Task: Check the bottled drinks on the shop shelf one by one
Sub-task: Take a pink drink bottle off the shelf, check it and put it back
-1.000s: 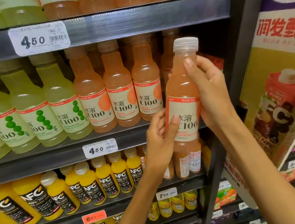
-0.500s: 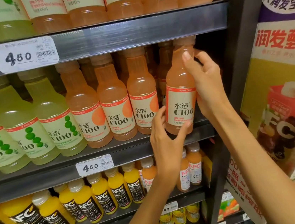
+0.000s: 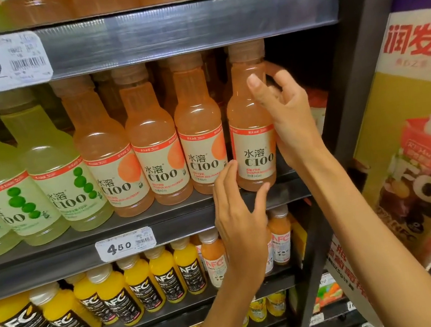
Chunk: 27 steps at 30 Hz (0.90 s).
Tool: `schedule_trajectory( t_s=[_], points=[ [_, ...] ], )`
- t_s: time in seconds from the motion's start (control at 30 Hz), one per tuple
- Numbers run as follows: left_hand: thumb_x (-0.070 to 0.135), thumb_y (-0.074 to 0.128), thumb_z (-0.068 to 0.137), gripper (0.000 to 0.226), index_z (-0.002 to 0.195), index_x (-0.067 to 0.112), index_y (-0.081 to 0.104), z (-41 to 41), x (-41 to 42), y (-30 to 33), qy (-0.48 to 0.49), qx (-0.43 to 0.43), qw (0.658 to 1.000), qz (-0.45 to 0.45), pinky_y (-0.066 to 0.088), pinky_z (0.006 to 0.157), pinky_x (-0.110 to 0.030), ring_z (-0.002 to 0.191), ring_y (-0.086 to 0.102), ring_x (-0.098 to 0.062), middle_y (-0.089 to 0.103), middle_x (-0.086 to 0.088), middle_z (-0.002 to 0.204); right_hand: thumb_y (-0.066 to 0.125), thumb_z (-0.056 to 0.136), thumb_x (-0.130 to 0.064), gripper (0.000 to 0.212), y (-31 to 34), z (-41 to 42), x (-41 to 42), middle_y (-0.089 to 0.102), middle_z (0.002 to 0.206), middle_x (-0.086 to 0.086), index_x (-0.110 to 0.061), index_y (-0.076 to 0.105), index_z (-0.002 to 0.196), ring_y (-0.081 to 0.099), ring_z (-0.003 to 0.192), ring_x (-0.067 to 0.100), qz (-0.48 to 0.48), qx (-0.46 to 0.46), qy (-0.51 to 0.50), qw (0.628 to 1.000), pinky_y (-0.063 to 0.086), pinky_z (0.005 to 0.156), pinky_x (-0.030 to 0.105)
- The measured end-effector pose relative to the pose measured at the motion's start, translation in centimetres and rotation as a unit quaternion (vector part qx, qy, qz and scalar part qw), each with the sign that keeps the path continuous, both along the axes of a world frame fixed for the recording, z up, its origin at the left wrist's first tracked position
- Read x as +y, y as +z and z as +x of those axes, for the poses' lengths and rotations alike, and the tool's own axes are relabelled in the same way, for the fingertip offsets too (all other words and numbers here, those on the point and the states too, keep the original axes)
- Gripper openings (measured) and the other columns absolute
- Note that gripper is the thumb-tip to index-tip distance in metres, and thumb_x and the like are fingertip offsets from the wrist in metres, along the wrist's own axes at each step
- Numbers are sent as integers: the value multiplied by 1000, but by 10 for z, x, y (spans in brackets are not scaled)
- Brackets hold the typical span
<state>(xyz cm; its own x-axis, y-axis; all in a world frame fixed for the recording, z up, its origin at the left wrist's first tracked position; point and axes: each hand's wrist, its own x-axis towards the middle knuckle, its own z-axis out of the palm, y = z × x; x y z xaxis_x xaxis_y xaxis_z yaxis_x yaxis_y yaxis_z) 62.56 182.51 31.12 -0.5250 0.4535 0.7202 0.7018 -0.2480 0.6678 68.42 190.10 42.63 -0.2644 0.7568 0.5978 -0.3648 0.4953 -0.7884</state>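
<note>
The end bottle (image 3: 252,131) stands upright on the shelf (image 3: 183,219) at the right of the orange row, label outward so it can be read; right hand (image 3: 288,116) loosely cups its side, left hand (image 3: 238,215) hovers released at its base, probably steadying it.

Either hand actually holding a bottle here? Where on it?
Nothing is gripped. The right hand lies open against the upper body of the rightmost orange plastic C100 bottle, which stands on the shelf; the left hand is open by its base.

Dark gap (image 3: 302,65) right of end bottle (image 3: 251,121)
</note>
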Motion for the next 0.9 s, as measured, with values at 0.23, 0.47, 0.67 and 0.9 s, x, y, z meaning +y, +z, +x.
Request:
schedule_trajectory(
  t_s=[0.23,0.47,0.67,0.9],
  points=[
    [15,79,78,52,124,5,57,2,4,1,25,-1,1000,6,53,85,-31,100,61,-23,59,-9,113,59,93,-25,45,-29,11,-2,55,129,-12,-28,40,133,56,117,1,24,-62,-1,998,49,91,20],
    [10,74,81,35,112,4,61,-6,-1,10,24,-20,999,19,45,79,-12,87,55,-9,61,-10,104,59,93,-19,48,-34,4,5,58,127,4,-10,40,136,60,113,11,27,-64,-24,997,51,94,31],
    [13,72,83,52,130,7,50,-35,-10,23,106,-30,994,19,44,99,-46,117,49,-30,50,-13,124,59,92,-24,55,-34,3,6,48,138,13,-10,37,141,54,124,21,3,-73,-19,997,47,102,44],
    [13,72,83,62,138,9,46,-37,-11,27,166,29,985,-29,34,93,-26,122,48,-25,53,-13,130,56,93,-25,60,-52,12,1,45,145,-5,-21,32,147,47,129,5,-12,-78,-29,996,44,106,35]
  ],
)
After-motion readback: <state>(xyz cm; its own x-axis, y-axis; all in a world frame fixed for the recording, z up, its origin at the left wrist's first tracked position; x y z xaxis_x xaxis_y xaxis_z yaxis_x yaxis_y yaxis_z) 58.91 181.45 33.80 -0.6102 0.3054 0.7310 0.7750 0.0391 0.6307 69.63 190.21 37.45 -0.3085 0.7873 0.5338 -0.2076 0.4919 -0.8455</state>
